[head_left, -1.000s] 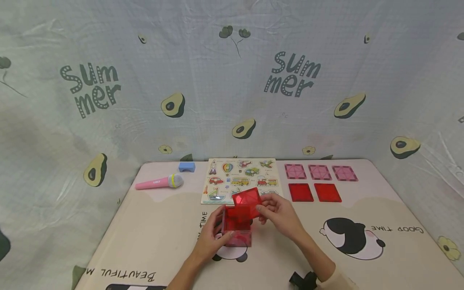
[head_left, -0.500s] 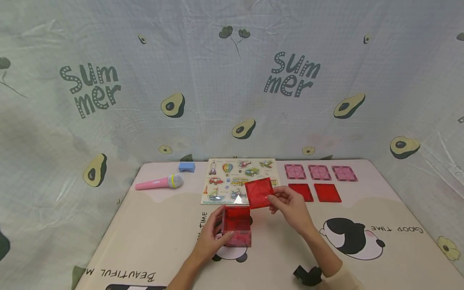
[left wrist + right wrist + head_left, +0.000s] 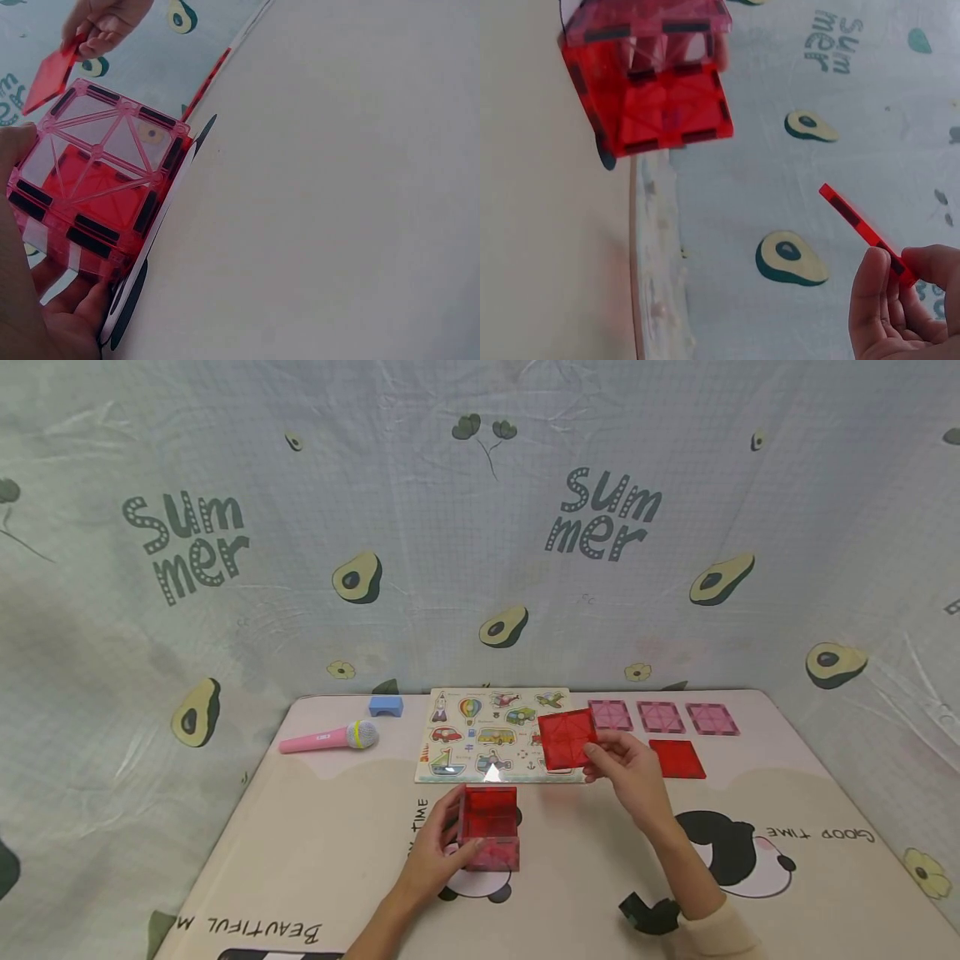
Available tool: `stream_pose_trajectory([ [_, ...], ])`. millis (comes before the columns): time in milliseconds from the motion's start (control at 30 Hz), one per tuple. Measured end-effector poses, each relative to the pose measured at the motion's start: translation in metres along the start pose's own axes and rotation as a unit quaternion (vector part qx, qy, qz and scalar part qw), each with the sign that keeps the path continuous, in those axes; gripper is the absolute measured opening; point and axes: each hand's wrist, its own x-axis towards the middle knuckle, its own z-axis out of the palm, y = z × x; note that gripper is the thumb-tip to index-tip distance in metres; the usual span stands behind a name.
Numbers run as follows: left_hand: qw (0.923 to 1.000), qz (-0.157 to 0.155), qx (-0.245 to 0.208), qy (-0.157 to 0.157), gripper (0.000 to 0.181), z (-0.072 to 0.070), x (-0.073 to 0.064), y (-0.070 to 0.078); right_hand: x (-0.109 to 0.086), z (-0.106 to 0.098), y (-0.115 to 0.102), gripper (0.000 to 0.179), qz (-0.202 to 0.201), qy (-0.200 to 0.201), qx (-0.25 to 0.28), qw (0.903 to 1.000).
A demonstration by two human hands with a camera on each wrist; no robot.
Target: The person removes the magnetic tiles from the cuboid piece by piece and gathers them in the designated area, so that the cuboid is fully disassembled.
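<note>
My left hand holds the left side of a small box of magnetic tiles, its thumb at the front. The box has red and pink see-through walls, and in the head view its top is open. In the left wrist view a pink tile forms the face towards the camera. Up and to the right of the box, my right hand pinches a loose red magnetic tile by its right edge. This tile overlaps the picture board in the head view; the right wrist view shows it edge-on, apart from the box.
A picture puzzle board lies behind the box. Pink tiles lie in a row at the back right, with a red tile before them. A pink toy microphone and a blue block lie at left.
My right hand has carried the red tile up and to the right, away from the top of the box. My left hand and the box have stayed in place.
</note>
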Motion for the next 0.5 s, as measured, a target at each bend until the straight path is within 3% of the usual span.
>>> stream_pose_trajectory([
  [500, 1.0, -0.006, 0.0, -0.003, 0.073, -0.001, 0.0, 0.0, 0.009, -0.037, 0.004, 0.041, -0.008, 0.063, 0.002, 0.998],
])
